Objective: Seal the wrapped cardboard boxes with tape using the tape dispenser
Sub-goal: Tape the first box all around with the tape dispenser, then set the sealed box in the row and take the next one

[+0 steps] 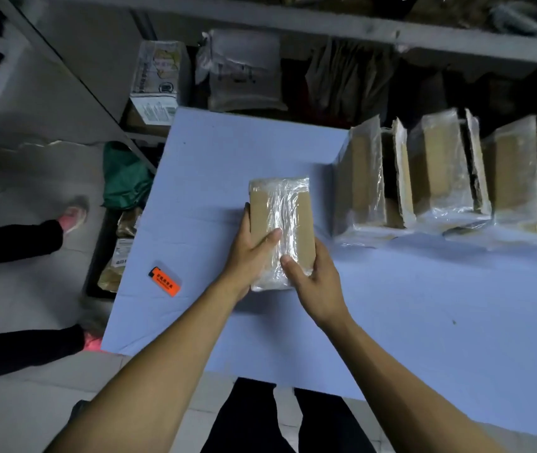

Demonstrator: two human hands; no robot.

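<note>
A small brown cardboard box wrapped in clear plastic film [280, 217] is held over the middle of the pale blue table [424, 322]. My left hand [247, 256] grips its left side, thumb across the top face. My right hand [313, 282] holds its near right corner, thumb pressing on the film. Several more film-wrapped boxes [437, 178] stand in a row at the table's right rear. No tape dispenser is in view.
An orange lighter [165, 281] lies near the table's left edge. Another person's legs and pink shoes [74, 217] are on the floor at left. Shelving with bags and a carton [159, 80] runs behind the table. A green bag [126, 178] sits beside the table.
</note>
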